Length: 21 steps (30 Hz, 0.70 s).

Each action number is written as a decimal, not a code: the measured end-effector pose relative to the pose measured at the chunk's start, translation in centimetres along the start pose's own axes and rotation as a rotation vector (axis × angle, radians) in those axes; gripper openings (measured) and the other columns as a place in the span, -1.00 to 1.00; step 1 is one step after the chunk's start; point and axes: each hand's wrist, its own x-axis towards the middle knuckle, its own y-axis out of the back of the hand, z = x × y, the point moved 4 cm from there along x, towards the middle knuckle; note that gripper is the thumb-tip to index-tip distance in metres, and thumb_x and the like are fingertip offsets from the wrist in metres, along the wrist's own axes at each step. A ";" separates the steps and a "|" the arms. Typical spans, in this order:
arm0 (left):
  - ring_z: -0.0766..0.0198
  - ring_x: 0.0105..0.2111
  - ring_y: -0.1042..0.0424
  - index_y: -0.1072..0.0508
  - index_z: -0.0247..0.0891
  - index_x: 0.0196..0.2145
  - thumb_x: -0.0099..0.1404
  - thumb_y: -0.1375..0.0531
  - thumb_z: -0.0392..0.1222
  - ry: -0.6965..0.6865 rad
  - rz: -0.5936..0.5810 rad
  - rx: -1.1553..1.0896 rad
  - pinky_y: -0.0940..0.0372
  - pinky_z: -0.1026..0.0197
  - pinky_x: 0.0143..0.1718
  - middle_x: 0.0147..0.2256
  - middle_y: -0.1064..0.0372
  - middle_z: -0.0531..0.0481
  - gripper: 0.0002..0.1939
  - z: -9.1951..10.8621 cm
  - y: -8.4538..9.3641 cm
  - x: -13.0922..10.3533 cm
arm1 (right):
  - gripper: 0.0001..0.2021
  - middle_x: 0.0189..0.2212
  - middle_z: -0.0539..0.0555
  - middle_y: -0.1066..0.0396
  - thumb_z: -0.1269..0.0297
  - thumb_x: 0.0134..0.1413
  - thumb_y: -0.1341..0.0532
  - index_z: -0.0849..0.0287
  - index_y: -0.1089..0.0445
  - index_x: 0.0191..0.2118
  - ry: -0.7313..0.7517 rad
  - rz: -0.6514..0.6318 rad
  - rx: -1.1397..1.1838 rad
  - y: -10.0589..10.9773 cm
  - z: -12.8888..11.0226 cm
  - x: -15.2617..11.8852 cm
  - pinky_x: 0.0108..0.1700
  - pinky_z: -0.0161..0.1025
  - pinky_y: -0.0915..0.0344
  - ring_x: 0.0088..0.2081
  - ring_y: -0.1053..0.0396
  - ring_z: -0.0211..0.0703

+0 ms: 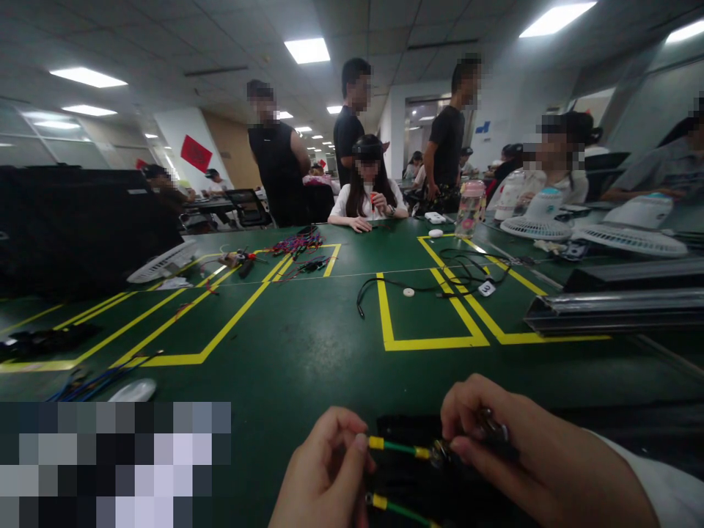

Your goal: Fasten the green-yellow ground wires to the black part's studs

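Note:
At the front edge of the table, my left hand (330,469) pinches one yellow-sleeved end of a short green wire (400,446). The wire's other yellow end points towards my right hand (511,440). My right hand is closed, with small shiny metal pieces (487,424) at its fingers; their exact kind is too blurred to tell. Just below, a second green wire (401,507) with yellow ends lies beside my left hand, partly cut off by the frame. Under both hands is a black surface (404,477).
Yellow tape outlines mark the green table (319,345). Black cables (407,282) and metal rails (621,304) lie on the right. Blue wires (99,378) and a white oval object (135,390) lie left. A seated person (368,194) works opposite; others stand behind.

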 end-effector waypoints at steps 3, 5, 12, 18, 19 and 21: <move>0.51 -0.75 -0.24 -0.29 -0.18 -0.30 0.32 -0.12 -0.01 0.016 0.004 -0.006 0.03 0.52 -0.80 -0.49 -0.37 0.13 -0.81 0.2 -0.1 -0.2 | -0.88 -0.35 -0.04 -0.39 0.44 0.20 -0.06 0.04 -0.20 -0.25 0.004 -0.022 -0.010 -0.1 -0.2 0.0 -0.31 -0.17 -0.31 -0.36 -0.39 -0.14; 0.51 -0.75 -0.25 -0.29 -0.18 -0.28 0.32 -0.11 -0.01 0.017 0.004 -0.009 0.00 0.52 -0.79 -0.49 -0.36 0.14 -0.80 0.3 -0.2 -0.2 | -0.87 -0.35 -0.05 -0.41 0.45 0.20 -0.06 0.03 -0.20 -0.25 -0.009 -0.036 -0.027 -0.2 -0.4 0.0 -0.31 -0.16 -0.31 -0.36 -0.40 -0.13; 0.50 -0.75 -0.26 -0.30 -0.19 -0.25 0.32 -0.10 0.00 0.044 -0.004 -0.023 0.02 0.53 -0.81 -0.50 -0.36 0.14 -0.80 0.4 -0.3 -0.3 | -0.87 -0.38 -0.07 -0.42 0.44 0.19 -0.08 0.02 -0.23 -0.27 -0.014 -0.076 -0.099 -0.3 -1.0 0.0 -0.35 -0.18 -0.29 -0.38 -0.40 -0.12; 0.51 -0.76 -0.24 -0.29 -0.20 -0.32 0.29 -0.14 -0.01 0.058 -0.007 -0.043 0.04 0.52 -0.80 -0.52 -0.40 0.12 -0.79 0.5 -0.3 -0.1 | -0.85 -0.39 -0.06 -0.42 0.47 0.15 -0.09 0.03 -0.24 -0.27 0.009 -0.041 -0.077 0.2 -1.0 0.2 -0.35 -0.18 -0.29 -0.39 -0.39 -0.13; 0.52 -0.77 -0.23 -0.29 -0.21 -0.33 0.30 -0.14 -0.01 0.052 -0.014 -0.047 0.03 0.51 -0.79 -0.53 -0.41 0.13 -0.78 0.5 -0.2 0.0 | -0.86 -0.38 -0.06 -0.41 0.47 0.16 -0.09 0.03 -0.23 -0.27 0.025 -0.023 -0.042 0.5 -0.9 0.3 -0.34 -0.18 -0.30 -0.39 -0.39 -0.13; 0.54 -0.78 -0.21 -0.29 -0.23 -0.35 0.30 -0.15 -0.01 0.034 -0.033 -0.060 0.01 0.51 -0.78 -0.54 -0.41 0.13 -0.77 0.4 -0.2 0.1 | -0.89 -0.38 -0.05 -0.39 0.44 0.18 -0.09 0.04 -0.22 -0.27 0.061 0.042 0.052 1.3 -0.8 0.4 -0.33 -0.19 -0.31 -0.38 -0.38 -0.15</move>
